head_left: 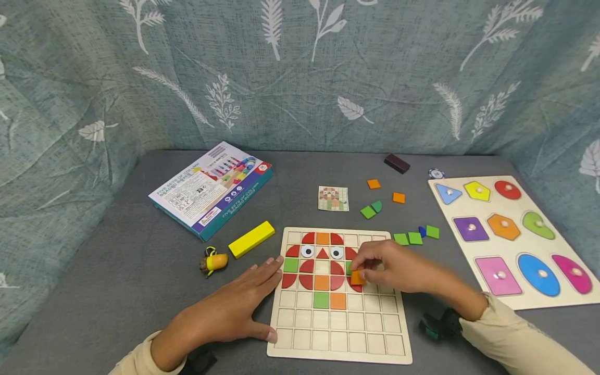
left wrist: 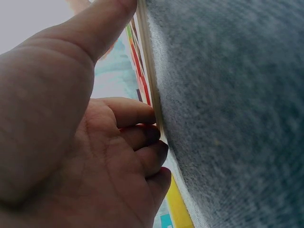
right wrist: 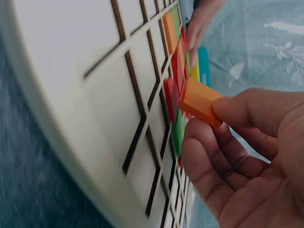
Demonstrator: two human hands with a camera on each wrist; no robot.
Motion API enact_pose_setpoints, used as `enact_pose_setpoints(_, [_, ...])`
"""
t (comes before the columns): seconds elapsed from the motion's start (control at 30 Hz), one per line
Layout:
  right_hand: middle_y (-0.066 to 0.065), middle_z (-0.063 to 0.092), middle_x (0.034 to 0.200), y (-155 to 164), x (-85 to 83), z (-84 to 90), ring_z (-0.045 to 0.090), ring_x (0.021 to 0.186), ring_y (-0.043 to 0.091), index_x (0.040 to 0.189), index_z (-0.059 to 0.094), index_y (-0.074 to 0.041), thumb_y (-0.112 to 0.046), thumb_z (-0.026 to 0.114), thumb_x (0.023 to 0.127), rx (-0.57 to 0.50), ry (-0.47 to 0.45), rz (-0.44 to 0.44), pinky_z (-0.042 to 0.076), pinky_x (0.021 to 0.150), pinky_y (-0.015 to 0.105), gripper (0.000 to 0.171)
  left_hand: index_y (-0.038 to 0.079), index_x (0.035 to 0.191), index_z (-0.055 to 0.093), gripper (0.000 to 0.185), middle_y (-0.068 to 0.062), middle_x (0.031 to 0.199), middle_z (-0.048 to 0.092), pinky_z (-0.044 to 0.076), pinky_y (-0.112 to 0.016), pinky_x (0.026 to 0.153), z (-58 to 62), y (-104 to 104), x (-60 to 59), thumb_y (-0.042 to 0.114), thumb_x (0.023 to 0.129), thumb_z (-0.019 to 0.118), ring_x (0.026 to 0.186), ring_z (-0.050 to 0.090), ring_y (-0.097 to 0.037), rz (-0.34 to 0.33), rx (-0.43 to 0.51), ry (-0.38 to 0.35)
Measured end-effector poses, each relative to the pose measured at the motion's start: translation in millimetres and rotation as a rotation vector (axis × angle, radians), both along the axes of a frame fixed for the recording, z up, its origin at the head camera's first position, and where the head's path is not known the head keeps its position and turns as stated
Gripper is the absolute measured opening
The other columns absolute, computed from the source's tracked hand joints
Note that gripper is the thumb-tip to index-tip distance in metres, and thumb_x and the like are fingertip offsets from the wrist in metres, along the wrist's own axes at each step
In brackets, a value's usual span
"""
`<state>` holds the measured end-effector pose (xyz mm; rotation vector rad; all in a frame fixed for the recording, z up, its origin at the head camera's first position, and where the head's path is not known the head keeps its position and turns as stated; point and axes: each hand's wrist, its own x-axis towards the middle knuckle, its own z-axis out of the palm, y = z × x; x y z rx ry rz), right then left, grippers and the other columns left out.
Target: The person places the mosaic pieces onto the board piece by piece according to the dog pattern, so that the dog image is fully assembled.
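Note:
An orange square tile is pinched between the thumb and fingers of my right hand, close over the right side of the wooden grid board. A red curved tile on the board sits right by it in the right wrist view. My left hand rests at the board's left edge, thumb near the lower corner and fingers extended along the side. Red, green and orange tiles and two googly-eye pieces fill part of the upper grid. The lower rows show bare squares.
Beyond the board lie a small pattern card and loose orange tiles. Green tiles lie by its upper right corner. A knobbed shape puzzle is at right; a yellow block, bee-like toy and box are left.

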<state>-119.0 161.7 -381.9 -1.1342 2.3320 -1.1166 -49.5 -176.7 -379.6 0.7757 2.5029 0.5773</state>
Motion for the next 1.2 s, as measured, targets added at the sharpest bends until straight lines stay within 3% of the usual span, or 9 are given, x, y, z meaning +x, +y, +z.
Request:
enact_pose_setpoints(0.23, [-0.007, 0.064, 0.089, -4, 12.7, 6.5, 0.058, 0.078, 0.010, 0.101, 0.072, -0.013, 0.004, 0.064, 0.089, 0.017, -0.102, 0.053, 0.053, 0.069, 0.026, 0.023, 0.008, 0.155, 0.024, 0.109, -0.002, 0.163, 0.006, 0.012, -0.047, 0.117, -0.1, 0, 0.1, 0.055, 0.073, 0.078, 0.147, 0.007, -0.021, 0.002, 0.002, -0.010])
enact_pose_setpoints(0.53, [-0.011, 0.061, 0.087, -12, 23.7, 7.7, 0.055, 0.076, 0.005, 0.095, 0.070, -0.015, 0.002, 0.065, 0.089, 0.081, -0.097, 0.097, 0.052, 0.066, 0.023, 0.019, 0.007, 0.154, 0.024, 0.108, -0.002, 0.163, 0.006, 0.013, -0.047, 0.117, -1.0, -1, 0.7, 0.055, 0.073, 0.078, 0.147, 0.007, -0.021, -0.004, 0.001, 0.000])
enact_pose_setpoints(0.77, [-0.012, 0.059, 0.082, -15, 26.9, 7.4, 0.053, 0.073, 0.005, 0.092, 0.070, -0.015, -0.001, 0.068, 0.088, 0.120, -0.045, 0.055, 0.051, 0.063, 0.023, 0.015, 0.008, 0.154, 0.025, 0.108, -0.002, 0.163, 0.005, 0.012, -0.047, 0.117, -0.7, 0, -0.3, 0.058, 0.073, 0.076, 0.147, 0.006, -0.021, -0.007, -0.006, 0.001])
enact_pose_setpoints(1.03, [-0.013, 0.058, 0.076, -19, 27.4, 7.0, 0.053, 0.069, 0.005, 0.091, 0.070, -0.015, -0.002, 0.070, 0.087, 0.142, -0.060, -0.009, 0.050, 0.060, 0.023, 0.013, 0.008, 0.155, 0.024, 0.108, -0.001, 0.163, 0.004, 0.012, -0.047, 0.117, -0.6, -1, -0.5, 0.059, 0.074, 0.075, 0.147, 0.005, -0.021, -0.005, -0.012, -0.008])
enact_pose_setpoints(1.2, [-0.014, 0.057, 0.075, -21, 27.9, 4.6, 0.052, 0.068, 0.004, 0.085, 0.069, -0.016, -0.004, 0.075, 0.084, 0.158, 0.013, -0.043, 0.048, 0.060, 0.022, 0.014, 0.009, 0.155, 0.024, 0.108, 0.000, 0.163, 0.005, 0.012, -0.047, 0.117, -1.0, -1, -0.4, 0.059, 0.074, 0.075, 0.147, 0.005, -0.020, -0.002, -0.012, -0.011])
